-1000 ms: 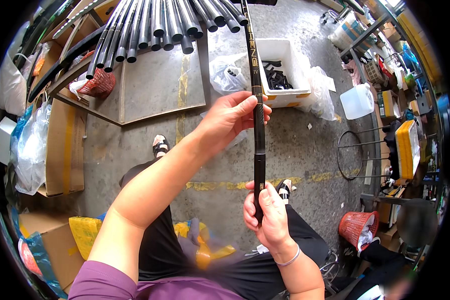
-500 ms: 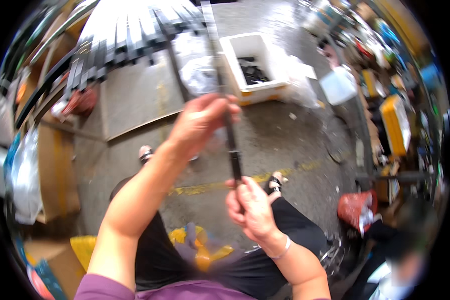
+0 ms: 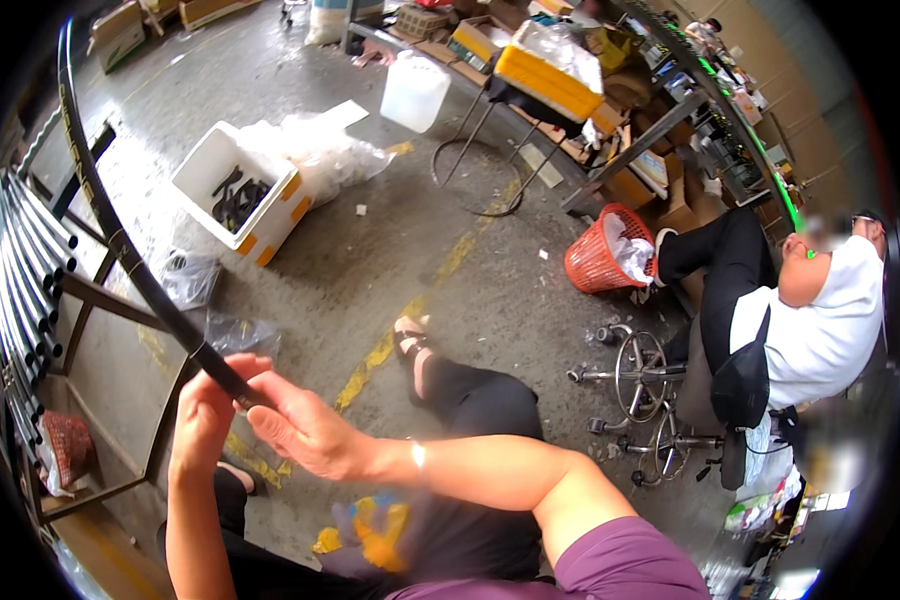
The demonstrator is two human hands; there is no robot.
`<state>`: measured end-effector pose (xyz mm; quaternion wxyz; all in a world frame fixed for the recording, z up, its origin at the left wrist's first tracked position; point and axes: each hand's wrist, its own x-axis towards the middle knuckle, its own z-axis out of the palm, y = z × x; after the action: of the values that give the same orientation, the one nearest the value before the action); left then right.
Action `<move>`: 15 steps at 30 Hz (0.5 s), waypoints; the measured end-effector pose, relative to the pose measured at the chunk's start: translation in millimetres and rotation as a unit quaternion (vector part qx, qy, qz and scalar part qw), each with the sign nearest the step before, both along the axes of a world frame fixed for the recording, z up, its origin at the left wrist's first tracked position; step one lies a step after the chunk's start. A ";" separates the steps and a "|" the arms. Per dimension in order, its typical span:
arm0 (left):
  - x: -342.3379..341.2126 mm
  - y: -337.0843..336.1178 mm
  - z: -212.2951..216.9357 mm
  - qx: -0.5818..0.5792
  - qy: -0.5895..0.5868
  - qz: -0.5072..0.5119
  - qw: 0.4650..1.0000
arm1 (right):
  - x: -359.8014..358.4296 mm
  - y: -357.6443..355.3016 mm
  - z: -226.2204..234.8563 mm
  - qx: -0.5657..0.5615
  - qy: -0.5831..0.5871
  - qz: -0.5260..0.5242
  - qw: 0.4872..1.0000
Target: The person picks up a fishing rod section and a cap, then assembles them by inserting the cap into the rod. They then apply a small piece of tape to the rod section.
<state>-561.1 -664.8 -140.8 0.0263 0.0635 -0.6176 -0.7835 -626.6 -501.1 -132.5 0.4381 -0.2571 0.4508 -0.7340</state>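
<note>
Black rod (image 3: 155, 295) has its butt end in the grip, between both hands. Shaft leans away from there, forward and to the person's left, far end well past everything near it. Left hand (image 3: 202, 405) curls around the butt, fingers behind it. Right hand (image 3: 305, 425) comes in from the other side, fingers fairly straight and laid against the same end; can't tell if it's clamping or only touching. Bracelet (image 3: 417, 455) on that wrist.

Left of the grip: bundle of dark tubes (image 3: 32, 290), ends fanned toward the person, on a metal frame (image 3: 120, 300). Red basket (image 3: 67, 450) lower down on that side, partly behind the frame.

Ahead of the grip: white foam box (image 3: 275, 225) on the floor, black parts (image 3: 238, 200) inside, clear plastic just beside it. White jug (image 3: 415, 90) farther out.

Right of the grip, well apart: another red basket (image 3: 590, 262) with white stuff in it, then a co-worker (image 3: 820, 335) in a white top, seated. Yellow floor line (image 3: 375, 362) runs between grip and basket.
</note>
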 end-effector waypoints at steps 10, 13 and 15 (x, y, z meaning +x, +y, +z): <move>-2.2 104.7 40.7 0.062 0.078 0.192 0.976 | -1.6 14.9 -7.3 -0.073 0.083 -0.037 0.993; 5.3 111.7 55.5 0.002 0.072 0.229 0.971 | 0.6 27.3 8.8 -0.098 0.065 0.015 0.993; 16.8 109.6 64.8 -0.032 0.068 0.254 0.964 | -2.5 29.4 18.8 -0.120 0.212 -0.031 0.969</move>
<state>-544.2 -555.2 -76.0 0.2683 0.1637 -0.6024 -0.7337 -629.1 -471.7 -113.8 0.2754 -0.4437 0.4494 -0.7248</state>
